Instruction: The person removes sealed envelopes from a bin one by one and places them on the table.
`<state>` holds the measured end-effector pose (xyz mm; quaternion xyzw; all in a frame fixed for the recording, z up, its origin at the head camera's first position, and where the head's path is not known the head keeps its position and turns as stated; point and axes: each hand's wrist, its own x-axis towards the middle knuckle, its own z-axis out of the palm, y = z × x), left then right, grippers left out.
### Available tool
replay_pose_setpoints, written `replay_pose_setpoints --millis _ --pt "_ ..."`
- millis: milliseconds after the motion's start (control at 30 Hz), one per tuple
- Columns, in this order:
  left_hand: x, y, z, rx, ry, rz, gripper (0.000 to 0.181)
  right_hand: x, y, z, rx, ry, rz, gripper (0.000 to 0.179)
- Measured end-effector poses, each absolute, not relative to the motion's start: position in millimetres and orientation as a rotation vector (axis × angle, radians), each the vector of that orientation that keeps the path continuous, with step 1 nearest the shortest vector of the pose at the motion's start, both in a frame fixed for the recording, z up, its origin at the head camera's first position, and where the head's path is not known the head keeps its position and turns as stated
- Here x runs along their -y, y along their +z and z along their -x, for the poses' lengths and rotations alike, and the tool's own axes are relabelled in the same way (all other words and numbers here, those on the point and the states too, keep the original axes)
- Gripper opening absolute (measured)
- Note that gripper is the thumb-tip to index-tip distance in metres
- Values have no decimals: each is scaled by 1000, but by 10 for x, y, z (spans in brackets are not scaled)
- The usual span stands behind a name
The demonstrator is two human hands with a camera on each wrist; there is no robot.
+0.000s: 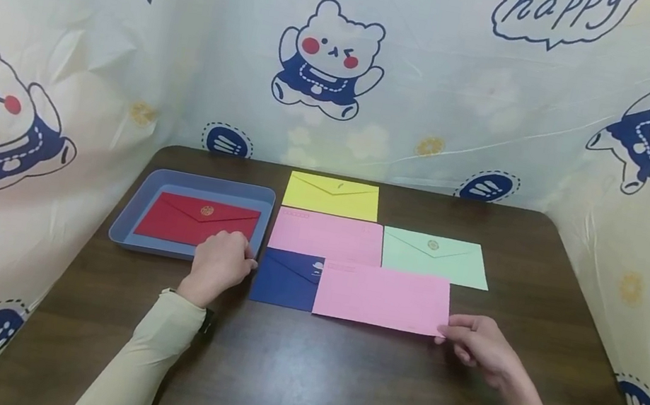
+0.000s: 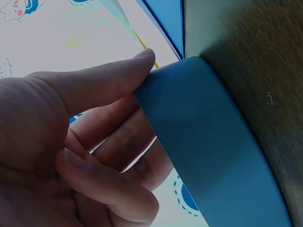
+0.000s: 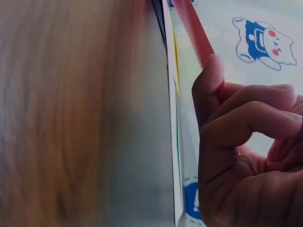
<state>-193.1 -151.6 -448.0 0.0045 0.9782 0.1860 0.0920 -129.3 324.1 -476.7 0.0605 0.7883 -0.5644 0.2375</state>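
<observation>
The blue tray (image 1: 207, 189) stands at the left of the table with a red envelope (image 1: 173, 224) lying in it. My left hand (image 1: 221, 264) grips the tray's near right corner, its thumb on the outer wall and its fingers over the rim. My right hand (image 1: 484, 347) pinches the right end of a pink envelope (image 1: 383, 298) between thumb and fingers. In the right wrist view this pink envelope (image 3: 199, 33) is held up above the tabletop. It overlaps the right part of a dark blue envelope (image 1: 286, 280) in the head view.
Behind the held envelope, a second pink envelope (image 1: 325, 237) lies flat between the tray and a mint green envelope (image 1: 435, 258). A yellow envelope (image 1: 332, 198) lies at the back of the dark wooden table (image 1: 294, 384). A printed curtain (image 1: 435, 85) closes off the back and sides.
</observation>
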Motion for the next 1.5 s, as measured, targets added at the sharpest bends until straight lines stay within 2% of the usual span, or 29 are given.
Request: replay_pose_setpoints --millis 1500 --pt "1506 -4470 1940 -2897 552 11 23 -3899 -4721 1158 -2151 -1474 -164 26"
